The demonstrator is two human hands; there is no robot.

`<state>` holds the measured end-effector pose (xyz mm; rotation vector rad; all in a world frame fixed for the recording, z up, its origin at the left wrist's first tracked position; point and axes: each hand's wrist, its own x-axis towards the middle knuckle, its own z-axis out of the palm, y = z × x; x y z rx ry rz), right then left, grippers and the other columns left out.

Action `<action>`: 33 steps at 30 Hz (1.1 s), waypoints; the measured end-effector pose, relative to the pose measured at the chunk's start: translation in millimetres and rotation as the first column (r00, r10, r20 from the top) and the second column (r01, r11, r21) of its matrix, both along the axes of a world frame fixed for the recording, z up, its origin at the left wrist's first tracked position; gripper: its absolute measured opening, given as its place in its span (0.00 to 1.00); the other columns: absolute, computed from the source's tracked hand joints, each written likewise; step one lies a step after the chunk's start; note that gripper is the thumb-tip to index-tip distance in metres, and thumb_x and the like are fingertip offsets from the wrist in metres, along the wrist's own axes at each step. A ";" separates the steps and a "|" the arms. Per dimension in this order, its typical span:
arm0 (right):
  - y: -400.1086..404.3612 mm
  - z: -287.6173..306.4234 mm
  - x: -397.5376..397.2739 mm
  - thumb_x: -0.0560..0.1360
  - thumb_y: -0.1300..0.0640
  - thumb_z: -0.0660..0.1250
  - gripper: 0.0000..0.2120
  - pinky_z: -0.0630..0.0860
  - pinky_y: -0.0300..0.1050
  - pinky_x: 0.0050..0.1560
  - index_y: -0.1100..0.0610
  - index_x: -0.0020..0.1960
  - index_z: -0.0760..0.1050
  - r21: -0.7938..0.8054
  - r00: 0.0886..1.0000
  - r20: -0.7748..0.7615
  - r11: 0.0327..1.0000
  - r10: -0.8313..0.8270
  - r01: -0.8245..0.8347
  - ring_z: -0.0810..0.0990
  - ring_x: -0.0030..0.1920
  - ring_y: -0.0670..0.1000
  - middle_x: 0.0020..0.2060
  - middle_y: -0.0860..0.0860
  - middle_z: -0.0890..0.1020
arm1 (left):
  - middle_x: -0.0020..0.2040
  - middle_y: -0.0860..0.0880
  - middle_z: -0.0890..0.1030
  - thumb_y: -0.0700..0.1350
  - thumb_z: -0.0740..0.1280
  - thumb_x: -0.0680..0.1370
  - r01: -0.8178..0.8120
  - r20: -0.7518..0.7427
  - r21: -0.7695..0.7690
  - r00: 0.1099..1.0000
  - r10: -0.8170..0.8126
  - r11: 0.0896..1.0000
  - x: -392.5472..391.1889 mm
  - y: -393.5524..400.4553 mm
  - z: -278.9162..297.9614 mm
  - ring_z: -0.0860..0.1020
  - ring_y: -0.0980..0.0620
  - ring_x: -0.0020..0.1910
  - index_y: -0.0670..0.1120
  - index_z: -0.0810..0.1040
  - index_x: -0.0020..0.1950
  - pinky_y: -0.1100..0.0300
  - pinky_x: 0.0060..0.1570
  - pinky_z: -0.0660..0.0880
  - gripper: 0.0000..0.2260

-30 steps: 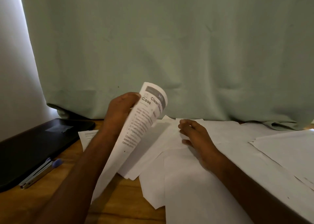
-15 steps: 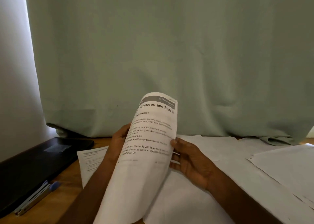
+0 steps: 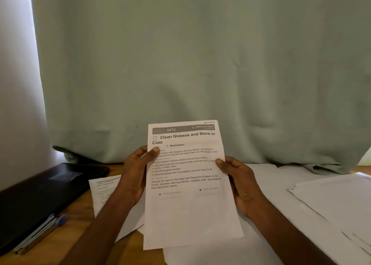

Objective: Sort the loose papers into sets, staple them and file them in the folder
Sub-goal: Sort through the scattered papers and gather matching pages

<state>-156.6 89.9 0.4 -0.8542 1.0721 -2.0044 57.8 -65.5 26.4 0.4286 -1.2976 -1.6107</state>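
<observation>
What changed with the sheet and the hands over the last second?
The sheet, curled in the left hand alone, uncurled and now faces the camera. The right hand lifted off the papers and gripped its right edge. The folder and stapler stayed put.

White printed sheet (image 3: 190,186) with black text and a dark grey header band bearing white numerals. Loose papers (image 3: 331,200) on the table: white, mostly blank; one at left (image 3: 103,192) carries grey print. Table (image 3: 78,222): warm orange-brown wood. Folder (image 3: 46,190): black. Stapler (image 3: 37,236): silver-grey with a blue end. Curtain (image 3: 200,63): plain pale green.
</observation>
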 end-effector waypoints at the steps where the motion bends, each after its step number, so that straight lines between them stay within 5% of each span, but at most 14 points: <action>1: -0.4 -0.6 -0.3 0.74 0.58 0.76 0.10 0.81 0.63 0.58 0.57 0.55 0.86 0.002 1.000 -0.005 1.000 -0.003 0.003 0.86 0.55 0.63 0.55 0.59 0.86 | 0.58 0.40 0.85 0.43 0.73 0.78 -0.019 0.028 -0.010 0.999 0.019 1.000 -1.0 -0.5 -0.4 0.85 0.38 0.56 0.41 0.81 0.63 0.44 0.51 0.84 0.14; 5: -3.9 -5.1 4.2 0.78 0.52 0.72 0.10 0.83 0.52 0.49 0.56 0.55 0.85 0.095 0.993 -0.108 0.994 -0.040 0.050 0.87 0.49 0.57 0.49 0.56 0.88 | 0.53 0.40 0.87 0.40 0.75 0.77 -0.153 0.104 0.002 0.983 0.152 0.988 6.7 -14.7 -1.8 0.86 0.42 0.47 0.40 0.82 0.57 0.52 0.43 0.84 0.10; 8: -9.1 -13.3 13.8 0.81 0.56 0.68 0.08 0.79 0.44 0.35 0.56 0.50 0.85 0.202 0.957 -0.274 0.968 -0.090 0.149 0.86 0.37 0.54 0.43 0.58 0.87 | 0.51 0.37 0.86 0.36 0.73 0.79 -0.438 0.222 -0.032 0.873 0.433 0.898 27.0 -37.8 -5.9 0.84 0.44 0.43 0.37 0.82 0.55 0.55 0.44 0.80 0.06; 10: -11.5 -21.2 17.1 0.80 0.63 0.67 0.08 0.76 0.40 0.34 0.56 0.48 0.84 0.203 0.877 -0.455 0.940 -0.158 0.275 0.84 0.35 0.50 0.40 0.57 0.87 | 0.55 0.35 0.84 0.35 0.69 0.80 -0.623 0.355 -0.154 0.689 0.631 0.767 48.1 -55.5 -12.2 0.82 0.41 0.48 0.36 0.82 0.57 0.50 0.51 0.79 0.07; 13: -13.8 -31.3 17.6 0.78 0.64 0.64 0.14 0.79 0.43 0.50 0.49 0.50 0.84 0.150 0.536 -0.824 0.842 -0.183 0.518 0.84 0.46 0.45 0.42 0.45 0.87 | 0.55 0.36 0.83 0.38 0.67 0.80 -0.714 0.522 -0.325 0.411 0.747 0.620 78.9 -64.7 -21.7 0.81 0.36 0.49 0.39 0.81 0.54 0.41 0.53 0.80 0.05; 15: -13.9 -34.8 18.7 0.79 0.61 0.64 0.13 0.78 0.47 0.57 0.47 0.53 0.83 0.121 0.370 -0.921 0.812 -0.123 0.572 0.83 0.53 0.46 0.48 0.42 0.86 | 0.54 0.36 0.82 0.41 0.69 0.80 -0.717 0.586 -0.430 0.240 0.774 0.548 89.9 -62.6 -23.6 0.81 0.38 0.45 0.42 0.77 0.50 0.44 0.48 0.79 0.02; 18: -15.3 -38.1 19.9 0.80 0.58 0.64 0.13 0.75 0.46 0.63 0.46 0.59 0.82 0.117 0.210 -0.978 0.836 0.002 0.536 0.80 0.60 0.46 0.58 0.41 0.84 | 0.67 0.32 0.73 0.44 0.75 0.76 -0.610 0.653 -0.618 -0.048 0.756 0.495 86.3 -59.4 -24.9 0.73 0.30 0.65 0.38 0.70 0.69 0.35 0.63 0.73 0.26; 20: -15.6 -40.4 20.7 0.81 0.56 0.63 0.12 0.73 0.46 0.64 0.47 0.60 0.82 0.137 0.126 -0.988 0.848 0.084 0.511 0.79 0.62 0.47 0.60 0.41 0.83 | 0.72 0.30 0.67 0.45 0.77 0.72 -0.503 0.594 -0.733 -0.146 0.791 0.458 74.7 -50.9 -26.0 0.65 0.28 0.71 0.38 0.63 0.74 0.32 0.68 0.65 0.36; 22: -16.3 -41.4 21.7 0.81 0.54 0.63 0.11 0.74 0.48 0.63 0.46 0.60 0.81 0.152 0.056 -0.988 0.842 0.144 0.518 0.79 0.61 0.47 0.60 0.41 0.83 | 0.69 0.32 0.71 0.44 0.75 0.74 -0.379 0.503 -0.814 -0.081 0.860 0.441 56.3 -36.9 -25.1 0.69 0.31 0.68 0.39 0.67 0.72 0.36 0.66 0.69 0.30; 25: -16.2 -41.1 21.8 0.81 0.54 0.63 0.11 0.74 0.49 0.63 0.46 0.59 0.81 0.160 0.035 -0.985 0.834 0.167 0.527 0.79 0.61 0.47 0.60 0.41 0.82 | 0.63 0.44 0.81 0.49 0.73 0.79 -0.168 0.452 -0.832 0.346 0.822 0.529 20.3 -5.8 -32.0 0.77 0.43 0.63 0.45 0.79 0.64 0.49 0.63 0.73 0.16; 27: -15.5 -40.6 20.9 0.81 0.55 0.63 0.12 0.74 0.49 0.63 0.45 0.59 0.81 0.160 0.032 -0.985 0.832 0.169 0.532 0.79 0.61 0.46 0.60 0.40 0.82 | 0.62 0.52 0.82 0.55 0.71 0.79 -0.002 0.465 -0.843 0.503 0.729 0.538 -3.6 16.9 -42.7 0.77 0.50 0.62 0.50 0.82 0.62 0.53 0.63 0.73 0.14; 29: -15.9 -40.8 18.6 0.81 0.57 0.63 0.13 0.74 0.48 0.62 0.45 0.58 0.82 0.160 0.046 -0.986 0.824 0.161 0.543 0.79 0.60 0.47 0.59 0.41 0.83 | 0.64 0.54 0.81 0.61 0.69 0.79 0.131 0.526 -0.832 0.496 0.691 0.539 -25.2 29.4 -55.3 0.77 0.53 0.63 0.53 0.81 0.64 0.54 0.63 0.73 0.18; 31: -17.7 -42.0 15.6 0.80 0.60 0.64 0.14 0.76 0.45 0.62 0.45 0.57 0.83 0.177 0.115 -0.984 0.819 0.136 0.545 0.81 0.57 0.48 0.58 0.43 0.84 | 0.69 0.54 0.78 0.67 0.67 0.77 0.247 0.668 -0.738 0.401 0.627 0.628 -37.1 31.2 -63.8 0.75 0.52 0.68 0.54 0.77 0.70 0.54 0.67 0.71 0.26; 33: -19.1 -43.0 12.8 0.80 0.63 0.65 0.15 0.76 0.41 0.60 0.47 0.57 0.83 0.202 0.178 -0.976 0.817 0.124 0.540 0.81 0.56 0.47 0.57 0.45 0.84 | 0.72 0.54 0.75 0.72 0.65 0.75 0.350 0.700 -0.713 0.312 0.642 0.607 -40.5 28.9 -68.1 0.72 0.52 0.70 0.55 0.74 0.72 0.51 0.70 0.67 0.31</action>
